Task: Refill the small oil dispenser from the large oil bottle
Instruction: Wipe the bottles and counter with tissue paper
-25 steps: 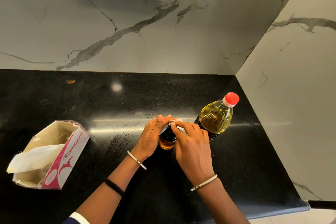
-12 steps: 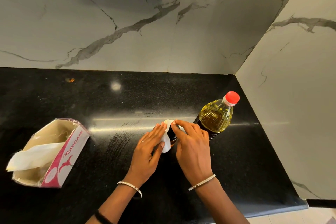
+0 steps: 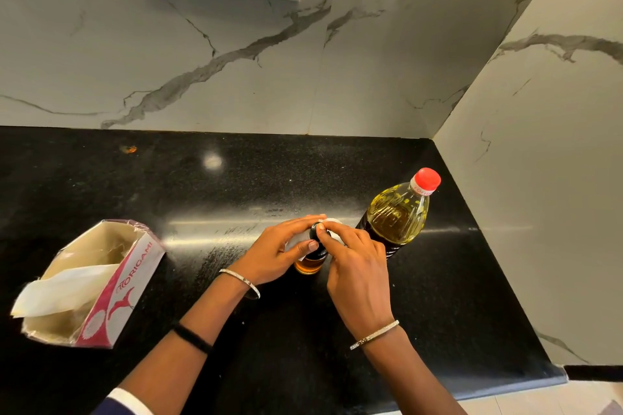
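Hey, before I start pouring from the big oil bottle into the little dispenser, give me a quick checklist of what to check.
1. Large oil bottle upright on the counter: ok.
2. Red cap off the bottle: not ok, it is on.
3. Small dispenser standing upright: ok, beside the bottle.
4. Dispenser top open: cannot tell, the hands and tissue cover it.
5. A hand free to lift the bottle: not ok, the left hand grips the dispenser and the right hand pinches the tissue at its top.
6. Tissue box near for drips: ok, on the counter to the left.
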